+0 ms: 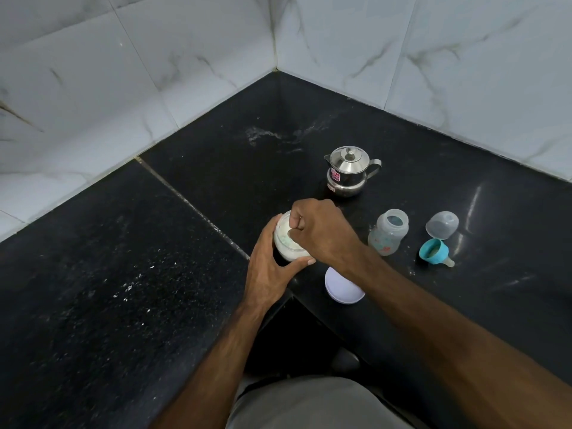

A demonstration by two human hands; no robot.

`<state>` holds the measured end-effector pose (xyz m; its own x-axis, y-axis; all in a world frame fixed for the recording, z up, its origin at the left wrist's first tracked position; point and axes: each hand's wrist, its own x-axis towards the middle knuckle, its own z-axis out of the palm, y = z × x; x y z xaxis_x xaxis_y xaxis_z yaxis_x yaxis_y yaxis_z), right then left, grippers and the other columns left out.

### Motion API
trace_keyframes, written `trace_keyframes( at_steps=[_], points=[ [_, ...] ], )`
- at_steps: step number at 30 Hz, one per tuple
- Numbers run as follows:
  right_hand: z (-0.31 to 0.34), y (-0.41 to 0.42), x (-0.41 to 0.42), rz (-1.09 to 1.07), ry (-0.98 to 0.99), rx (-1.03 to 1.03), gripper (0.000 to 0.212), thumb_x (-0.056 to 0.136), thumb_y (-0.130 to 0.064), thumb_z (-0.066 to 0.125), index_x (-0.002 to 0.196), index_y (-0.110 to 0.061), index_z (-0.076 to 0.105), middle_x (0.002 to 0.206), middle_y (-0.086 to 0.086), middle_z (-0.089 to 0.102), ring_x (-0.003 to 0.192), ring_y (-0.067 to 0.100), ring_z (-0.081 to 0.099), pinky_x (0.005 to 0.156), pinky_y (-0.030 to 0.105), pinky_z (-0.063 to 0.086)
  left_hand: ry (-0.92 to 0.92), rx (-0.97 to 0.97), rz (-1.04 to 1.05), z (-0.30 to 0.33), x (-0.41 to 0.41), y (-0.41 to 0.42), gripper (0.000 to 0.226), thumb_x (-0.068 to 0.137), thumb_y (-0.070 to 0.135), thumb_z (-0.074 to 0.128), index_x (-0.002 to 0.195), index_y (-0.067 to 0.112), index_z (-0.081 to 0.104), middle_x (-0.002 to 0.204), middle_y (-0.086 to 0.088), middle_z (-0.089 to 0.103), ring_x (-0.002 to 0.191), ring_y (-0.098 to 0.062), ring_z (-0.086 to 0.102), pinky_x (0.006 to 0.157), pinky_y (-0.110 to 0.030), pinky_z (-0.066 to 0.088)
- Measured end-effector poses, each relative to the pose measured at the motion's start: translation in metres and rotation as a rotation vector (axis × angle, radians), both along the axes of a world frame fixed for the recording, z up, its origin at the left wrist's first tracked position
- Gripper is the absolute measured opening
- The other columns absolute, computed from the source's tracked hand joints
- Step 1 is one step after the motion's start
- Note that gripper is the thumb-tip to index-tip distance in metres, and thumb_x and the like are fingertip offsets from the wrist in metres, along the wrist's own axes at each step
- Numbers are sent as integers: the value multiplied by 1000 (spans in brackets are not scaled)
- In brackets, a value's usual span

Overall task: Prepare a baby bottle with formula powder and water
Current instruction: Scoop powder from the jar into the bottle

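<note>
Early stage. Baby bottle stands open on the desk, seemingly without powder or water; teat ring and cap lie beside it, kettle behind. Formula jar open, its lid nearby. Left hand curls round the jar. Right hand reaches in from above, fingers pinched, probably on a scoop; not clearly visible.

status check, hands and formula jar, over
Left hand holds formula jar. Right hand reaching into it. Baby bottle open, upright. Nothing in the way.
</note>
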<state>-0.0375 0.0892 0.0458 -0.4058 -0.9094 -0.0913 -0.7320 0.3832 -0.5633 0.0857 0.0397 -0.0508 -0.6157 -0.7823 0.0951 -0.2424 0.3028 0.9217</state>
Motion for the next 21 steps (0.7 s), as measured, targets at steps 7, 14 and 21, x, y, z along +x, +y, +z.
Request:
trace_keyframes(
  at_steps=[7, 14, 21],
  points=[
    [6, 1, -15, -89, -172, -17, 15, 80, -13, 73, 75, -21, 62, 83, -1, 69, 82, 16, 69, 80, 36, 58, 9, -34, 6, 2, 0, -1, 91, 68, 26, 90, 145, 24, 41, 143, 12, 51, 133, -9, 48, 108, -39, 45],
    [8, 4, -19, -64, -76, -27, 11, 85, -12, 69, 80, -17, 60, 79, -2, 64, 78, 15, 64, 79, 33, 56, 5, -40, 2, 2, -1, -1, 92, 67, 29, 90, 145, 24, 41, 144, 12, 50, 134, -8, 46, 109, -39, 43],
    [3, 3, -6, 18, 0, -16, 5, 88, -14, 64, 93, -13, 64, 96, 4, 67, 89, 19, 64, 78, 30, 53, 8, -27, -2, 2, -1, 1, 91, 69, 26, 90, 145, 24, 40, 142, 12, 52, 131, -7, 50, 108, -37, 45]
  ],
)
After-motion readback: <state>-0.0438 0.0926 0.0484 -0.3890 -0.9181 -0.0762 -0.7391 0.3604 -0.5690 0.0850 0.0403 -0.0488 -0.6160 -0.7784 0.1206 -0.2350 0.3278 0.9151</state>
